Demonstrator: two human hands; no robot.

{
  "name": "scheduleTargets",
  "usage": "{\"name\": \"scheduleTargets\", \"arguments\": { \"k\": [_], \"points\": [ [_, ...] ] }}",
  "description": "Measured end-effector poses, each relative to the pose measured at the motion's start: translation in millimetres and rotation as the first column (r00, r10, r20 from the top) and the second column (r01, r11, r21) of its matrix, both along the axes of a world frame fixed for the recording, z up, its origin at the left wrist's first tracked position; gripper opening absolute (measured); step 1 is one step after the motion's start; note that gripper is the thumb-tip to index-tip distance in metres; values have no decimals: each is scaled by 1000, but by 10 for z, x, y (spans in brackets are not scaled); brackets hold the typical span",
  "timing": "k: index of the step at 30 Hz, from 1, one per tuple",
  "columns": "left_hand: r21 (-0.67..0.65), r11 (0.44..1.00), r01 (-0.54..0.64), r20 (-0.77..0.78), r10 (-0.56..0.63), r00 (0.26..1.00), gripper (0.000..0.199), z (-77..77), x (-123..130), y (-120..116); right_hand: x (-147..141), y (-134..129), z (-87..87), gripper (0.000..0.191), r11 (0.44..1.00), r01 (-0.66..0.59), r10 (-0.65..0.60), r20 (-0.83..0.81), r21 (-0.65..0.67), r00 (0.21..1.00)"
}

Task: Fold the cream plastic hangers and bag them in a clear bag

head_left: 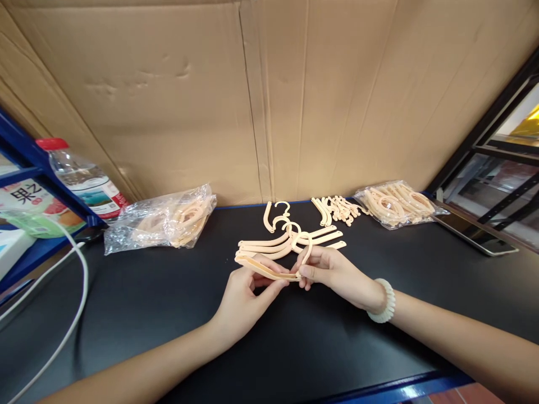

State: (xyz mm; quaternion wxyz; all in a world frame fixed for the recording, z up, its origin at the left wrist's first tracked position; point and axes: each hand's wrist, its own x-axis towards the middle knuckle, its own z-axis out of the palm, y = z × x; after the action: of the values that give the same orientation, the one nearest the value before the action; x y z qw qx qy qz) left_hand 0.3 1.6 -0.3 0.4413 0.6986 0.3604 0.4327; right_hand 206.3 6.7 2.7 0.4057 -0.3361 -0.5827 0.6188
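My left hand (246,292) pinches a peach-coloured plastic hanger arm (261,269) between thumb and fingers. Its inner end meets the base of a curved hanger hook (309,252), which my right hand (326,269) grips near the bottom. Whether the two parts are locked together is hidden by the fingertips. Just behind my hands lie several hangers with arms spread (265,245), their hooks overlapping in the middle. Farther back are a loose hook (282,209) and a single hanger arm (268,217).
Several loose arms (322,212) and small hook pieces (343,209) lie at the back. Clear bags of hanger parts stand left (168,219) and right (396,205). A phone-like slab (475,233) lies right; a bottle (88,179) and white cable (84,286) are left. Cardboard (202,101) walls the back.
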Motion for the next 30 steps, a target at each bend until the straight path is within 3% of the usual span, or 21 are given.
{"name": "scheduleTargets", "arguments": {
  "k": [8, 17, 30],
  "points": [
    [-54, 998, 18, 35, -17, 999, 5, 2, 2, 12, -6, 3, 13, 32, 1000, 7, -6, 23, -12, 1000],
    [6, 1000, -17, 11, 17, 1000, 3, 29, 15, 3, 8, -19, 18, 36, 987, -58, 53, -40, -152, 998],
    [13, 999, -32, 7, 32, 999, 3, 41, 20, -1, 16, -24, 59, 36, 980, -83, 69, -81, -182, 994]
  ]
}}
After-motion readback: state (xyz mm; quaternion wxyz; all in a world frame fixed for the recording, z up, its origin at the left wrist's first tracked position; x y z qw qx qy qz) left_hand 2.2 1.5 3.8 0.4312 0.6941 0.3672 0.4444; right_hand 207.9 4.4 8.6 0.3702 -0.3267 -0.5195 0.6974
